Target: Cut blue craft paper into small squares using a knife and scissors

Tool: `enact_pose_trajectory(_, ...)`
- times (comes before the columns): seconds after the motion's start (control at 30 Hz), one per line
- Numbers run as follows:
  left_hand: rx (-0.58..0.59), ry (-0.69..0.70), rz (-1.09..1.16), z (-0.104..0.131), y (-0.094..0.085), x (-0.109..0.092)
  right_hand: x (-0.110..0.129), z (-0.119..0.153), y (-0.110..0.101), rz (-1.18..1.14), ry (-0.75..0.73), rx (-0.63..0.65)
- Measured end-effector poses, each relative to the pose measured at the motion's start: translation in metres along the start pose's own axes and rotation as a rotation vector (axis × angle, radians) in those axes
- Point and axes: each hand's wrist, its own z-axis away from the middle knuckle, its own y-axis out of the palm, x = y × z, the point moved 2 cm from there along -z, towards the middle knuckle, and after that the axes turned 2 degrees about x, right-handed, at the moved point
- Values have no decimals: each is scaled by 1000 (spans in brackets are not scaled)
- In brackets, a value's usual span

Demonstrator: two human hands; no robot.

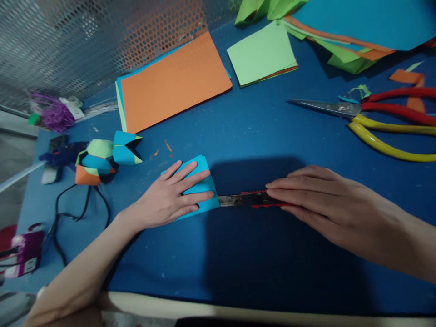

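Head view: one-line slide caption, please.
Left hand spread over blue paper as the right hand holds a red-and-black cutter, blade at the paper's edge.

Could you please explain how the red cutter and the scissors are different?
The red cutter is held in the right hand, while the scissors lie on the table, unheld. The cutter has a red and black body; the scissors have one red and one yellow handle. The cutter looks smaller, the scissors larger, even cut off by the picture edge. Both have metal blades pointing left.
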Motion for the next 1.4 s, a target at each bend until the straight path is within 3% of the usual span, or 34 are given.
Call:
enact_pose_trajectory(1.0, 8, 2, -24, 1, 3, 1, 10, 0, 0, 1, -15, -21)
enact_pose_trajectory(1.4, 18, -14, -37, 1, 3, 1, 13, 1, -1, -77, 41, -39)
